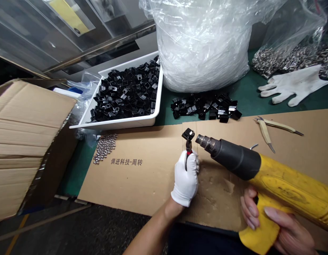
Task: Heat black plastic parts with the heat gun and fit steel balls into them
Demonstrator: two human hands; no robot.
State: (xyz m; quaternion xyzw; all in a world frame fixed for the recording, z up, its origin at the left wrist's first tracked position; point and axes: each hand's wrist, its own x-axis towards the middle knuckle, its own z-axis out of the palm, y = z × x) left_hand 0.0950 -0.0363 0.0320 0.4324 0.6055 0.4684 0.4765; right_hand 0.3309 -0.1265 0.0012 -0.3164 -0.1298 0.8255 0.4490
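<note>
My left hand [185, 179], in a white glove, is closed round the red handle of a pair of pliers [188, 146]. At the tip of the pliers is a small black plastic piece [188, 134] with a shiny metal bit on it. My bare right hand [280, 219] grips the handle of a yellow heat gun [291, 187]. The gun's metal nozzle [206, 143] points left at the black piece, with a small gap between them. Both hands are over the cardboard sheet [142, 187]. The jaws of the pliers are partly hidden by the piece.
A white tray [121, 124] holds many black pieces; a loose pile [206, 106] lies right of it. Small metal parts [105, 147] sit on the cardboard. Behind are a large plastic bag [203, 46], a glove [296, 85] and cutters [266, 132]. A carton [28, 141] stands left.
</note>
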